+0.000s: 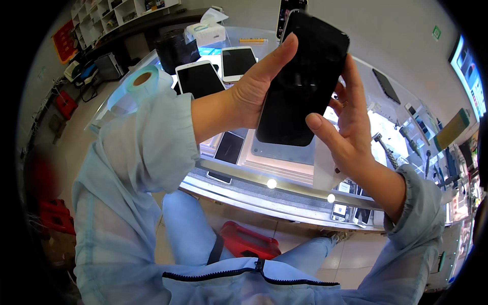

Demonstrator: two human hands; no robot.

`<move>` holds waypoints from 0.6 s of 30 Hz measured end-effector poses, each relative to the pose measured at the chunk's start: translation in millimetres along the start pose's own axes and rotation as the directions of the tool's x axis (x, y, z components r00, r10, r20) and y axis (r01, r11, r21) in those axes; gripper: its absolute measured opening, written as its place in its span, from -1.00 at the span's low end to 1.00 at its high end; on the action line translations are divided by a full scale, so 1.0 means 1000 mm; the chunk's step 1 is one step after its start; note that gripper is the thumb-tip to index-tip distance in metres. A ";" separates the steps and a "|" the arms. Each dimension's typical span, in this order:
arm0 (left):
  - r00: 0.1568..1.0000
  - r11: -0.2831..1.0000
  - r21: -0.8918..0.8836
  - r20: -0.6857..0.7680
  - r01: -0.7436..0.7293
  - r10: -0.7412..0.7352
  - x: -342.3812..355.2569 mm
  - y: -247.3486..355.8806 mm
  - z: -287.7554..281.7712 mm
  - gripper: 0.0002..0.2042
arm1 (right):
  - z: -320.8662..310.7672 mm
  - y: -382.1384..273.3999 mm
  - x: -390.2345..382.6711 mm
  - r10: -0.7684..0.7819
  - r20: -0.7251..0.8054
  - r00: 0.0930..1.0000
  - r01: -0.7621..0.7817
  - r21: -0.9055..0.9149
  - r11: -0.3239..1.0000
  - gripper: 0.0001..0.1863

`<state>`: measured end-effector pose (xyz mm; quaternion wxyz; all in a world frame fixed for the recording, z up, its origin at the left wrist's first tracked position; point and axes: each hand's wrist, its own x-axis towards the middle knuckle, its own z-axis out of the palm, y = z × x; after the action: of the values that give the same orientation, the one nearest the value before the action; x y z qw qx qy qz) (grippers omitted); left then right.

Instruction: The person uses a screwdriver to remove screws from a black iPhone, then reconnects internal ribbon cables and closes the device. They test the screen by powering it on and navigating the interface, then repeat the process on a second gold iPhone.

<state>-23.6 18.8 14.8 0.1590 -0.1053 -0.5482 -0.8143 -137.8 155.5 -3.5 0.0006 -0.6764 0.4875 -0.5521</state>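
Observation:
A black smartphone with a dark, glossy screen is held up and tilted above a glass display counter. My left hand grips its left side, with the thumb along the edge near the top and the other fingers hidden behind it. On the other side, my right hand has its fingers against the phone's right edge and its thumb beside the lower right corner. Under the phone, a pale grey flat panel lies on the counter, partly covered. Close to my left forearm are two white-framed devices with black screens, one nearer and one farther.
A tissue box, a crumpled black bag and a light-blue roll stand at the counter's far left. Another dark phone lies at the right. Below, a red plastic object sits between my legs.

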 end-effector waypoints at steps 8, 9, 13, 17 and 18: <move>0.996 0.994 -0.093 -0.056 0.066 -0.071 0.000 -0.005 -0.007 -0.21 | -0.010 -0.004 -0.010 0.082 0.110 0.991 -0.084 0.015 0.996 -0.15; 0.995 0.992 -0.101 -0.048 0.081 -0.086 0.000 -0.008 -0.009 -0.20 | -0.011 -0.003 -0.011 0.091 0.121 0.988 -0.093 0.009 0.996 -0.15; 0.989 0.983 -0.130 -0.053 0.127 -0.135 -0.001 -0.006 -0.006 -0.18 | -0.012 0.000 -0.010 0.111 0.152 0.982 -0.118 0.038 0.992 -0.06; 0.982 0.960 -0.209 0.006 0.186 -0.190 -0.002 -0.002 -0.004 -0.18 | -0.013 0.004 -0.007 0.094 0.211 0.973 -0.119 0.111 0.987 0.27; 0.979 0.954 -0.221 0.012 0.202 -0.205 -0.004 -0.001 -0.004 -0.16 | -0.012 0.005 -0.007 0.094 0.228 0.969 -0.122 0.108 0.987 0.32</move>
<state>-20.6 16.1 10.8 0.0648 -0.0608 -0.4613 -0.8828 -149.3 164.2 -7.1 0.1262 -0.7049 0.4861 -0.5009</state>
